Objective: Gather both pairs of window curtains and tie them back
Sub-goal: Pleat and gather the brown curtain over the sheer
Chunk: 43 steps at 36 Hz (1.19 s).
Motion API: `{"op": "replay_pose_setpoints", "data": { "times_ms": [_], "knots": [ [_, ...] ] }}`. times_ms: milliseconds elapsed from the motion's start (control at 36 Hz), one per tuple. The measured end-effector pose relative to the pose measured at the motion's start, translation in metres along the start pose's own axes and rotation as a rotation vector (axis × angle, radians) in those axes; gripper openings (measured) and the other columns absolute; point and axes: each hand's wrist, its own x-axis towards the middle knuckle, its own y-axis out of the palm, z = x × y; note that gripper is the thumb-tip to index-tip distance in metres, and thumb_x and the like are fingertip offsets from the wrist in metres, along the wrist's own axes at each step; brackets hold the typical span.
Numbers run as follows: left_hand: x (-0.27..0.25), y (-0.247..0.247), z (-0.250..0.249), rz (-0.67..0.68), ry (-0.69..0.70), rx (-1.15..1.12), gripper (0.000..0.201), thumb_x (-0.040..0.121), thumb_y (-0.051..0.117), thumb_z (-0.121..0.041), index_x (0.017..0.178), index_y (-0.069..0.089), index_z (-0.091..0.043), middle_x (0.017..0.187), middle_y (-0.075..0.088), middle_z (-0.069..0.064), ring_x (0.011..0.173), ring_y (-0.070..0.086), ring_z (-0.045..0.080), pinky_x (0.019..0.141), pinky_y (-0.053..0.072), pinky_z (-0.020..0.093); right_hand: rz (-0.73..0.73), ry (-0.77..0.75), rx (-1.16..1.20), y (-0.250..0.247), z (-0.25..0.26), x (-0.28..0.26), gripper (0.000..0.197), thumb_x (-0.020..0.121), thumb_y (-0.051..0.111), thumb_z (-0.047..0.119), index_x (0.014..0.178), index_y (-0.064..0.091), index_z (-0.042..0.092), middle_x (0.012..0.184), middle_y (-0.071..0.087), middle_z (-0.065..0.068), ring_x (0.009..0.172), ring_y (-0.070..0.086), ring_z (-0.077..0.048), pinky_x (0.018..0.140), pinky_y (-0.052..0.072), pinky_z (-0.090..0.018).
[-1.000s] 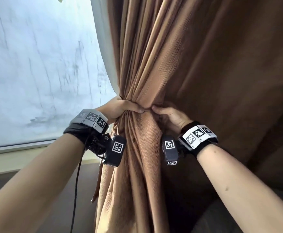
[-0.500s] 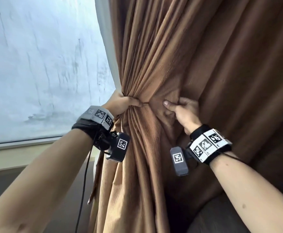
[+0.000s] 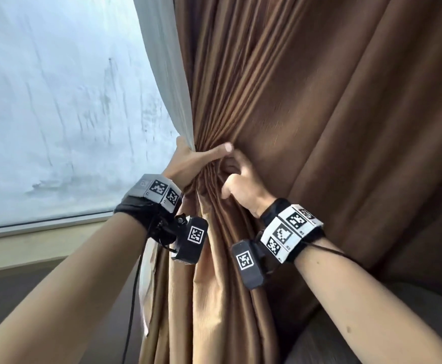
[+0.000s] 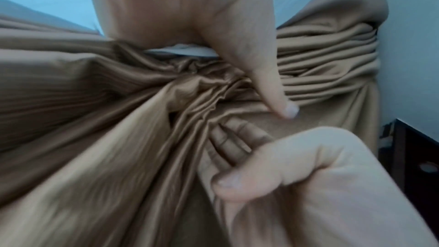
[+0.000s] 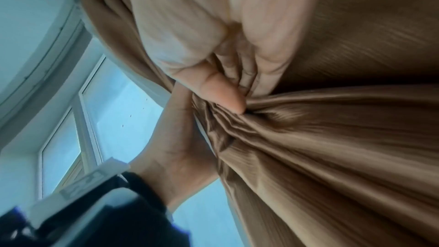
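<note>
Left hand (image 3: pixel 188 164): wrapped round the gathered waist of the brown curtain (image 3: pixel 293 114), thumb laid across the folds.
Right hand (image 3: pixel 243 185): fingers curled into the same bunch — just beside the left.
Curtain: hangs right of the window (image 3: pixel 57 114), covering everything behind it.
White lining (image 3: pixel 167 74): along its left edge — caught under the left hand.
Sill (image 3: pixel 44 248): below the glass.

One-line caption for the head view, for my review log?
Left hand grips the gathered brown pleated curtain beside the window; right hand pinches adjoining folds.
</note>
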Motion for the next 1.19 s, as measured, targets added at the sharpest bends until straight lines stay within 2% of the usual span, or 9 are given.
{"op": "replay_pose_setpoints", "data": {
  "times_ms": [111,194,389,583,722,805,889,1000,1194],
  "knots": [
    [0.001,0.004,0.005,-0.12,0.001,0.172,0.096,0.036,0.095,-0.05,0.119,0.059,-0.019,0.109,0.069,-0.007,0.101,0.066,0.007,0.091,0.054,0.029,0.069,0.012,0.128,-0.005,0.003,0.002,0.057,0.055,0.038,-0.022,0.093,0.058,0.017,0.094,0.067,-0.011,0.091,0.062,-0.019,0.075,0.053,-0.039],
    [0.0,0.006,0.011,-0.167,-0.005,0.24,0.082,0.037,0.096,-0.041,0.11,0.064,-0.022,0.099,0.071,-0.011,0.094,0.067,0.007,0.089,0.054,0.033,0.107,0.086,0.308,-0.01,0.005,0.002,0.069,0.062,0.024,-0.033,0.106,0.056,0.008,0.095,0.063,-0.004,0.091,0.06,-0.011,0.082,0.049,-0.022],
    [-0.008,0.012,0.015,-0.23,-0.064,0.427,0.083,0.053,0.088,-0.03,0.125,0.049,-0.017,0.105,0.064,-0.003,0.096,0.06,0.018,0.083,0.048,0.028,-0.011,0.205,0.667,-0.017,-0.007,0.001,0.052,0.074,0.022,-0.025,0.098,0.059,0.002,0.094,0.067,-0.015,0.087,0.065,-0.023,0.091,0.05,-0.032],
    [-0.009,0.009,0.012,-0.232,-0.073,0.412,0.077,0.061,0.084,-0.019,0.127,0.046,-0.012,0.111,0.061,0.003,0.1,0.056,0.02,0.084,0.046,0.028,-0.531,0.064,0.424,-0.027,-0.019,0.006,0.025,0.08,0.058,-0.008,0.102,0.058,0.003,0.085,0.066,-0.012,0.083,0.068,-0.029,0.079,0.058,-0.032],
    [-0.007,-0.002,0.007,-0.258,-0.095,0.403,0.073,0.064,0.083,-0.017,0.127,0.048,-0.011,0.109,0.059,0.001,0.099,0.054,0.019,0.086,0.045,0.028,-0.994,0.164,-0.326,-0.073,-0.039,0.006,0.092,0.063,0.083,0.042,0.136,0.038,0.009,0.139,0.038,-0.017,0.125,0.041,-0.034,0.107,0.033,-0.038],
    [-0.008,-0.007,0.004,-0.227,-0.095,0.38,0.074,0.061,0.084,-0.017,0.127,0.051,-0.012,0.111,0.061,0.001,0.101,0.056,0.019,0.089,0.045,0.029,-0.93,0.321,-0.329,-0.091,-0.044,0.007,0.135,0.051,0.086,0.059,0.149,0.011,0.005,0.152,0.018,-0.021,0.138,0.026,-0.037,0.114,0.023,-0.044],
    [-0.011,-0.008,-0.001,-0.165,-0.093,0.338,0.062,0.055,0.082,-0.018,0.113,0.062,-0.015,0.107,0.067,0.001,0.101,0.062,0.021,0.092,0.05,0.033,-0.782,0.375,-0.135,-0.097,-0.062,0.019,0.151,0.032,0.084,0.071,0.147,0.012,0.006,0.146,0.039,-0.018,0.131,0.044,-0.03,0.111,0.036,-0.04],
    [-0.015,-0.01,-0.005,-0.071,-0.084,0.277,0.048,0.052,0.078,-0.015,0.098,0.067,-0.018,0.093,0.07,-0.001,0.088,0.066,0.015,0.079,0.053,0.027,-0.629,0.296,0.028,-0.094,-0.087,0.036,0.127,0.029,0.088,0.066,0.136,0.046,0.012,0.129,0.063,0.001,0.115,0.06,-0.011,0.102,0.044,-0.027],
    [-0.015,-0.014,-0.004,0.015,-0.085,0.273,0.027,0.07,0.077,0.001,0.086,0.066,-0.018,0.089,0.071,0.003,0.081,0.067,0.012,0.071,0.056,0.025,-0.619,0.132,0.168,-0.087,-0.068,0.036,0.031,0.076,0.074,-0.007,0.106,0.065,-0.007,0.081,0.062,-0.003,0.06,0.054,0.0,0.056,0.044,-0.007]
  ]
}}
